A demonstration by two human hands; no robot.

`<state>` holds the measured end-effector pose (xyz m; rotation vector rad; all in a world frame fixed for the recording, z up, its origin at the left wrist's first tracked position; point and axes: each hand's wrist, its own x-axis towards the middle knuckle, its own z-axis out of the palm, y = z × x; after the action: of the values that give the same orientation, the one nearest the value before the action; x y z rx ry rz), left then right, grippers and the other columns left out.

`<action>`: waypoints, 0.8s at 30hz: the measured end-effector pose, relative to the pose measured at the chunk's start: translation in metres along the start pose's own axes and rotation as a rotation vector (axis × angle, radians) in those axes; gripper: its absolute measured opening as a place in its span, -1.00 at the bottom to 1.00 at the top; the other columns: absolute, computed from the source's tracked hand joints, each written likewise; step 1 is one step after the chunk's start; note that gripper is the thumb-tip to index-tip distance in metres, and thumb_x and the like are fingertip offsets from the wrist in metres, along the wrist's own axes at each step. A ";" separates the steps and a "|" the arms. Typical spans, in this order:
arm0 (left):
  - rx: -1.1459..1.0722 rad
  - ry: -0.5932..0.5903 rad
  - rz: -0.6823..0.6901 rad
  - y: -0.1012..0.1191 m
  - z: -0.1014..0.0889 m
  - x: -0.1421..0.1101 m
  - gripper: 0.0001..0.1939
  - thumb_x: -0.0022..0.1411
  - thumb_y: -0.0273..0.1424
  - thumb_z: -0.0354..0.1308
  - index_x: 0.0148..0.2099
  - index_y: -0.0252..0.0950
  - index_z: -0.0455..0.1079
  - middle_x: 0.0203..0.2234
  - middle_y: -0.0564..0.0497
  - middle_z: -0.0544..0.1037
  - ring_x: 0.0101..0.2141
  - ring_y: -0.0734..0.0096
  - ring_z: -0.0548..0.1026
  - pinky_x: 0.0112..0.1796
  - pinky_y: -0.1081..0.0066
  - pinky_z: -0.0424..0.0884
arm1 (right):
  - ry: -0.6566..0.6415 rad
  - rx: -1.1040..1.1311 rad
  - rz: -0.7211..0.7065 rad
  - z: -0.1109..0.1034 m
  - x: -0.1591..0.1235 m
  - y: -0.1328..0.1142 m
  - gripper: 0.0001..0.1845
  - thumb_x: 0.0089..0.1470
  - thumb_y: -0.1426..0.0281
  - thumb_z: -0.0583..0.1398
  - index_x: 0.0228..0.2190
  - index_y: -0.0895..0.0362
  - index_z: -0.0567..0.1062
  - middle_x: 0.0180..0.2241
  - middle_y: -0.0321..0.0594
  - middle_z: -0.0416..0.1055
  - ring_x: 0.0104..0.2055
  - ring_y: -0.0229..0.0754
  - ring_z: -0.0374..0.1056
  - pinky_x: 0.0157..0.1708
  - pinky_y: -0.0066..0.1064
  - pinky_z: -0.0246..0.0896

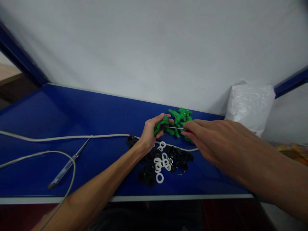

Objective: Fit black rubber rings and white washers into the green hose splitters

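Observation:
My left hand (151,130) is closed around a green plastic hose fitting (157,127) with a dark opening turned to the right. Between the fingers of my right hand (196,130) is a screwdriver (176,128), its thin metal shaft pointing left with the tip at that opening. The handle is hidden in the palm. Behind and between the hands lies a pile of similar green fittings (179,116). Below them, white rings (159,178), black rings (150,180) and small black parts (184,157) are spread over the blue table.
A second screwdriver (66,171) with a clear handle lies on the left of the blue table (96,112). A pale cable (72,137) runs across the table and loops at left. A white plastic-wrapped package (250,106) stands at the right by the wall.

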<state>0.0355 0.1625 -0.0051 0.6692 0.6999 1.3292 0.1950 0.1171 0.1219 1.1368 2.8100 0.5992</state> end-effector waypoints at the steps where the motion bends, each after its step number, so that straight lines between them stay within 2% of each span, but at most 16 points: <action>1: 0.011 0.001 0.004 0.000 0.000 0.000 -0.59 0.21 -0.16 0.19 -0.14 -0.44 0.58 -0.31 -0.17 0.64 -0.64 0.65 0.16 -0.64 0.48 -0.12 | -0.016 0.021 0.028 0.000 0.000 0.000 -0.84 0.17 0.47 0.12 -0.26 0.09 0.50 -0.46 -0.20 0.52 -0.55 -0.04 0.41 -0.55 -0.27 -0.05; 6: 0.030 0.002 0.029 0.000 0.000 0.001 -0.56 0.18 -0.14 0.22 -0.13 -0.45 0.58 -0.32 -0.17 0.63 -0.60 0.59 0.25 -0.66 0.48 -0.12 | -0.104 0.081 0.112 0.003 0.005 -0.002 -0.63 0.35 0.28 -0.02 -0.28 0.08 0.55 -0.50 -0.15 0.53 -0.52 -0.02 0.45 -0.54 -0.25 0.06; 9: 0.024 0.000 0.026 0.000 0.001 0.001 -0.57 0.16 -0.14 0.24 -0.15 -0.44 0.59 -0.33 -0.16 0.63 -0.60 0.59 0.26 -0.66 0.47 -0.12 | -0.126 0.095 0.099 0.004 0.006 -0.002 -0.65 0.36 0.28 -0.02 -0.23 0.07 0.54 -0.50 -0.17 0.52 -0.53 -0.04 0.45 -0.54 -0.27 0.08; 12: 0.022 -0.003 0.031 0.001 0.001 0.000 -0.59 0.16 -0.16 0.24 -0.16 -0.44 0.60 -0.36 -0.13 0.62 -0.62 0.61 0.22 -0.67 0.48 -0.11 | -0.096 0.065 0.052 0.006 0.004 0.000 -0.74 0.31 0.35 0.05 -0.10 0.13 0.48 -0.48 -0.17 0.51 -0.53 -0.07 0.42 -0.55 -0.30 0.05; 15: 0.019 -0.011 0.040 0.001 0.001 0.000 -0.59 0.16 -0.16 0.24 -0.17 -0.44 0.60 -0.38 -0.13 0.62 -0.61 0.60 0.26 -0.68 0.50 -0.11 | -0.035 0.029 -0.049 0.005 0.001 0.004 -0.66 0.20 0.53 0.09 0.01 0.16 0.38 -0.36 -0.15 0.52 -0.48 -0.12 0.39 -0.51 -0.32 0.04; 20: 0.011 -0.012 0.022 -0.001 0.000 0.001 -0.57 0.15 -0.15 0.26 -0.14 -0.44 0.60 -0.32 -0.19 0.65 -0.53 0.51 0.38 -0.68 0.53 -0.08 | -0.002 -0.013 -0.180 -0.002 0.002 0.005 -0.56 -0.05 0.71 0.12 -0.12 0.16 0.40 -0.26 -0.11 0.47 -0.39 -0.13 0.34 -0.44 -0.32 0.07; 24: 0.037 0.002 0.041 -0.001 0.000 0.002 -0.56 0.17 -0.15 0.24 -0.13 -0.46 0.60 -0.32 -0.21 0.64 -0.54 0.53 0.36 -0.69 0.53 -0.06 | -0.036 0.009 -0.148 -0.001 0.004 0.004 -0.52 -0.11 0.70 0.14 -0.11 0.15 0.41 -0.32 -0.15 0.48 -0.45 -0.12 0.36 -0.49 -0.32 0.06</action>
<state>0.0364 0.1639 -0.0062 0.7156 0.7170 1.3573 0.1948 0.1221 0.1250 0.9201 2.8364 0.5487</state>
